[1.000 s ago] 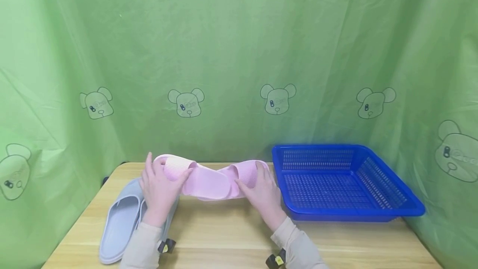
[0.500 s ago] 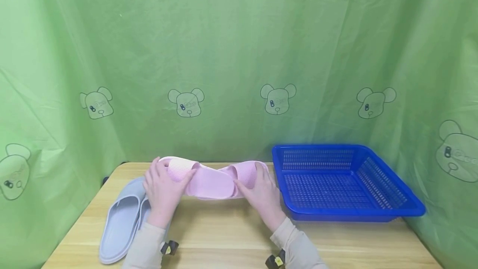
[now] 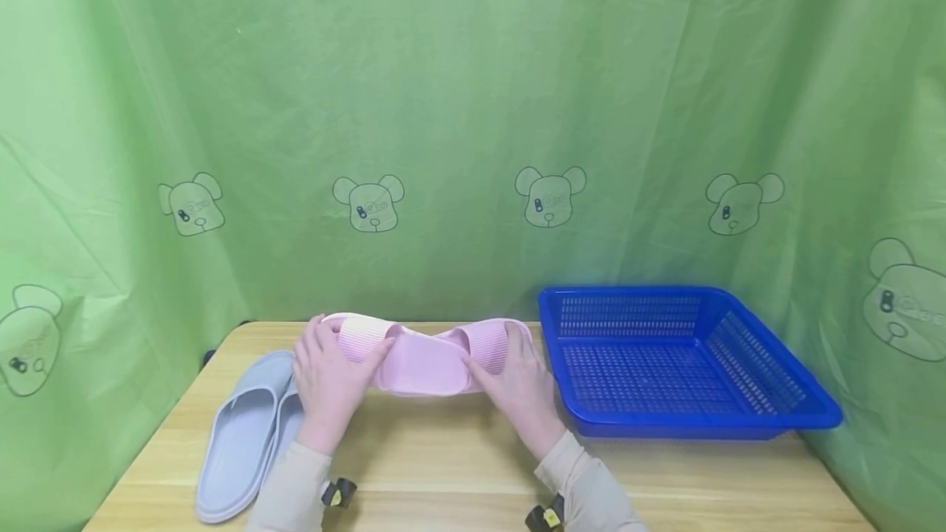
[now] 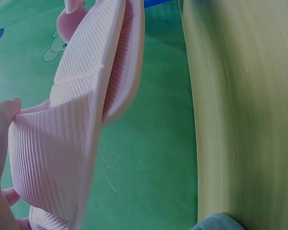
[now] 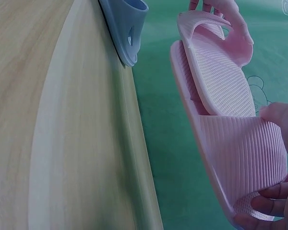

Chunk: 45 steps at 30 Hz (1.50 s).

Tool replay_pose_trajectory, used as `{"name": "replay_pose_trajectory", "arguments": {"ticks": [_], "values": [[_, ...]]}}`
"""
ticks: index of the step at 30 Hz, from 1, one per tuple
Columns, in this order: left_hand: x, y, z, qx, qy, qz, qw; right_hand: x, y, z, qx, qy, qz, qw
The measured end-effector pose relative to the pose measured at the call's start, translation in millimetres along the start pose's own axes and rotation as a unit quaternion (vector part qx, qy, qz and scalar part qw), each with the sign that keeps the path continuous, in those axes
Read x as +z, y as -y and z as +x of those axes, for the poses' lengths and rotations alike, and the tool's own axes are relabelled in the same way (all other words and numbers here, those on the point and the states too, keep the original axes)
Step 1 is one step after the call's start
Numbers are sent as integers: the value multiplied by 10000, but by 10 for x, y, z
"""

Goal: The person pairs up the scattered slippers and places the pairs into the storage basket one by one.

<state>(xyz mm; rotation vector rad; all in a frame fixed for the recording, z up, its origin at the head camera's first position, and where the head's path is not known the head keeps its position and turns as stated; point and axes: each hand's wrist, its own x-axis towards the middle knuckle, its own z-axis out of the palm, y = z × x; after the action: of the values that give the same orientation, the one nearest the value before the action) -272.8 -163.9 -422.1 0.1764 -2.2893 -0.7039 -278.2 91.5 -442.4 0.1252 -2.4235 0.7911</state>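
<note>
Between the two hands, raised just above the worktop (image 3: 458, 466), two pink slippers overlap, heel ends lapped one over the other. The left hand (image 3: 328, 380) grips the left slipper (image 3: 362, 339) by its ribbed strap, thumb curled over the band; the right hand (image 3: 517, 384) pinches the strap of the right slipper (image 3: 491, 341) the same way. Both look light, soft foam: springy rather than stiff, with textured soles that should not slip, so nothing fragile. The strap is the natural hold, since fingers can hook through it; a grip at the thin heel would likely let the sole bend.

Beside the left hand, on its outer side, a pair of grey slippers (image 3: 244, 433) lies flat on the worktop. Just beyond the right hand sits a blue basket (image 3: 769, 421).

Only the head view shows basket and both hands together. The wrist views show what it cannot: the two pink soles lie face to face with a narrow gap, their dimpled footbeds visible, and the right fingers (image 5: 271, 203) tucked under the strap.
</note>
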Motion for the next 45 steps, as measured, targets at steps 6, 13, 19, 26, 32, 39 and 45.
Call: {"name": "replay_pose_trajectory", "arguments": {"ticks": [6,13,19,26,32,39,45], "values": [[-3,2,3,-38,36,44,10000,-1,7,-2,-37,-48,-20,10000],[-12,-16,-1,-170,222,180,9994,27,9,-23,-108,-61,-2,9999],[-11,-18,-8,-97,346,282,9990,52,1,-19,-27,-64,-48,10000],[5,-8,-10,-10,515,217,9984,45,6,-9,15,-40,-9,10000],[-17,-26,-20,-149,749,-344,9965,30,-17,2,31,-187,-63,9998],[-37,-47,-20,-76,858,-545,9948,-19,-47,45,-93,-479,-34,9988],[-42,-57,-28,243,1045,-562,9926,-70,-54,72,7,-515,61,9987]]}}
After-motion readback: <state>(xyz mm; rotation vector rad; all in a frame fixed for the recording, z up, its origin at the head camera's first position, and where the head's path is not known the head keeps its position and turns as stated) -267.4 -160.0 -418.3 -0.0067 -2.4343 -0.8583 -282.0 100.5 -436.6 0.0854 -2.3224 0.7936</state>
